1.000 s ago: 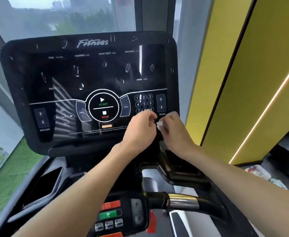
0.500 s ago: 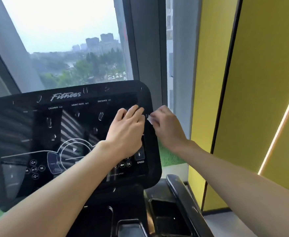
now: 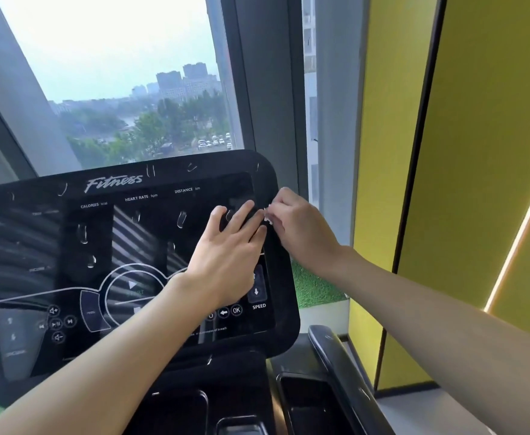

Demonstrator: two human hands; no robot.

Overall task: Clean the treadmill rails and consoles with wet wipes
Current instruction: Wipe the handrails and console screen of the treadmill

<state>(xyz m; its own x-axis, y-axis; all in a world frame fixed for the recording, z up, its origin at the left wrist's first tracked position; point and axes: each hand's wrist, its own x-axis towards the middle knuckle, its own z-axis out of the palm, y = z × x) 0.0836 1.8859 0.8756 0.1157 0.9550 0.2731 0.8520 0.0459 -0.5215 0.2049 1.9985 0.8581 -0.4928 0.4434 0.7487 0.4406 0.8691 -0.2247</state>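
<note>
The black treadmill console [image 3: 69,233] fills the lower left, its glossy screen dotted with water drops. My left hand [image 3: 229,252] lies flat on the upper right of the screen, fingers straight and spread. My right hand [image 3: 301,227] is at the console's right edge and pinches a small white wet wipe [image 3: 268,215] between thumb and fingers. The wipe touches the frame near my left fingertips; most of it is hidden in my fingers.
A black side rail [image 3: 342,372] and a cup tray [image 3: 307,400] sit below the console on the right. A large window [image 3: 125,83] is behind the console. A yellow wall [image 3: 477,152] with a light strip stands close on the right.
Both hands rose from the lower right keypad to the console's upper right part. My left hand went from curled to flat on the screen. The view tilted up toward the window.
</note>
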